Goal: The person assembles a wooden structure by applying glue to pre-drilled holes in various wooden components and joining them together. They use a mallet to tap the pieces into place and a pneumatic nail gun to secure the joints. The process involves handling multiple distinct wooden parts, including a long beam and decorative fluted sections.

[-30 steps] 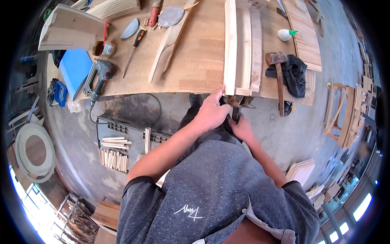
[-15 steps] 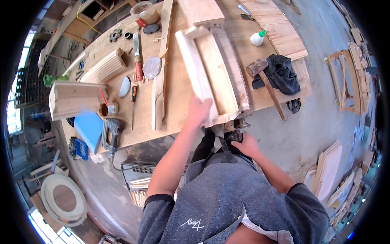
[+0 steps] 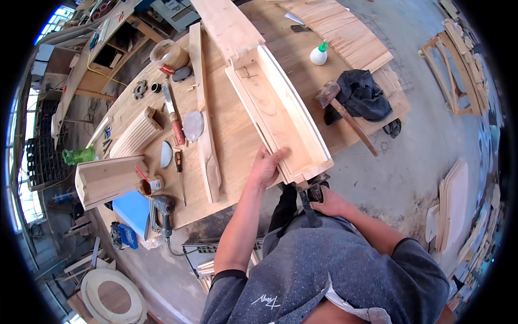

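A long, open-topped wooden box (image 3: 270,102) lies with its hollow facing up near the bench's front edge, its far end by a wooden beam (image 3: 226,24). My left hand (image 3: 268,166) is closed on the box's left wall close to the near end, thumb over the inside and fingers hidden beneath. Below the box's near end, dark metal hardware, perhaps a vise (image 3: 317,190), juts from the bench edge. My right hand (image 3: 329,203) is against it, fingers curled and partly hidden, so what they grip is unclear.
On the workbench (image 3: 237,151), a mallet (image 3: 348,116) and black cloth (image 3: 362,96) lie to the right, near a white bottle (image 3: 319,55). Leftward are a screwdriver (image 3: 180,170), red-handled chisel-like tool (image 3: 175,121), wooden strip (image 3: 204,124), nail gun (image 3: 162,211) and glue cup (image 3: 152,186).
The box has been rolled so its hollow now faces up, and it has shifted relative to the bench. My left thumb now reaches inside its wall. My right hand stays at the metal hardware.
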Available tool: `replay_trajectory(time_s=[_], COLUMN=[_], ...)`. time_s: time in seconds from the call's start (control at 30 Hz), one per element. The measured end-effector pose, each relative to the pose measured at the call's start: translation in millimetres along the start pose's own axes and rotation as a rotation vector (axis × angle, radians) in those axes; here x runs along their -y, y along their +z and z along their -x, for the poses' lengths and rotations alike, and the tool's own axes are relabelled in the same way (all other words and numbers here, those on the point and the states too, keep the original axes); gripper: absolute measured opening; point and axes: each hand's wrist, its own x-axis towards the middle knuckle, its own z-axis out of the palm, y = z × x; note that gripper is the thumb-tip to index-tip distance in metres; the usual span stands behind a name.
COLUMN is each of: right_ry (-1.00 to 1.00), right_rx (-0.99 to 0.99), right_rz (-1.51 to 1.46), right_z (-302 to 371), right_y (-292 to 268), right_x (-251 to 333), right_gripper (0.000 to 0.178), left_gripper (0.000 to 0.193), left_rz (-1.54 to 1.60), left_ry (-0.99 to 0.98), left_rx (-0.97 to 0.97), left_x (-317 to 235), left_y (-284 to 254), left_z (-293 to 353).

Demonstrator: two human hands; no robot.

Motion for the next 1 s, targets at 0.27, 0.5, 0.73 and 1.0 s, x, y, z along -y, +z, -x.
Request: replay_trajectory(time_s=[0.27,0.5,0.73,1.0], right_ry=[-0.033,-0.463,-0.417,-0.460], right_rx=[-0.316,-0.104,-0.273,-0.382], right_rz=[-0.594,-0.529,-0.230,-0.235], right_z=[-6.9,-67.6,-76.2,-83.9], right_y=[-112.1,-151.6,-137.7,-123.5], right_x=[-9.5,111.5,114.9,102.2], right_gripper=[0.053,0.065,0.060,0.063], left_gripper=[0.043,0.039,0.066,0.058], left_rz=[0.007,-0.364,-1.663,-1.399], left_ry=[-0.060,-0.057,-0.005,-0.056], left_rx=[-0.031,-0.070,-0.316,-0.285], left_x=[13.5,19.1,-9.9,-16.6], left_y=[10.9,0.2,18.2,22.9], left_z=[-19.7,-31.5,-32.3,-37.4])
